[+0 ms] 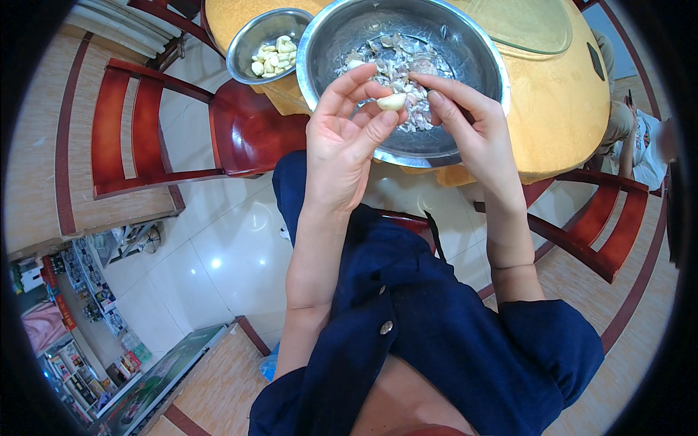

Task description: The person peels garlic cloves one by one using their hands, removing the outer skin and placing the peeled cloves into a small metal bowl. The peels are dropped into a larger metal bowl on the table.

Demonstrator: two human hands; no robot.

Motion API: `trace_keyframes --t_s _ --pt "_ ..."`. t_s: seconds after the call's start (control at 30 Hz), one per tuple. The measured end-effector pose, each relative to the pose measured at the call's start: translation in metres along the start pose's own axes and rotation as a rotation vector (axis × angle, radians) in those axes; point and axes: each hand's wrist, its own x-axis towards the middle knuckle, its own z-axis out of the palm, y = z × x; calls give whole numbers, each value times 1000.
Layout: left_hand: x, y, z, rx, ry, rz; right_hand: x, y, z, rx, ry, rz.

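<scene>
Between the thumb and fingers of my left hand is a peeled garlic clove, pale and smooth. My right hand is just to the right of it, thumb and forefinger close together; whether they pinch a bit of skin cannot be told. Both hands are over a large steel basin that holds papery garlic skins and what looks like unpeeled garlic. A smaller steel bowl with several peeled cloves stands against the basin's left side.
The round table has a yellow cloth and a glass turntable. Red wooden chairs stand at the left and right. A seated person is at the far right. Shelves with goods are at the lower left.
</scene>
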Motion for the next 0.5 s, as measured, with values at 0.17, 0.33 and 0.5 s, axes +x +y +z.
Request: trace_keyframes --t_s 0.17,0.33,0.5 --pt "1 -3 -1 67 -15 52 -5 -10 -3 73 -95 29" --pt "1 -4 1 192 9 145 -9 -12 3 88 -135 29" --pt "-1 -1 4 181 28 155 -10 -12 3 39 -112 -11"
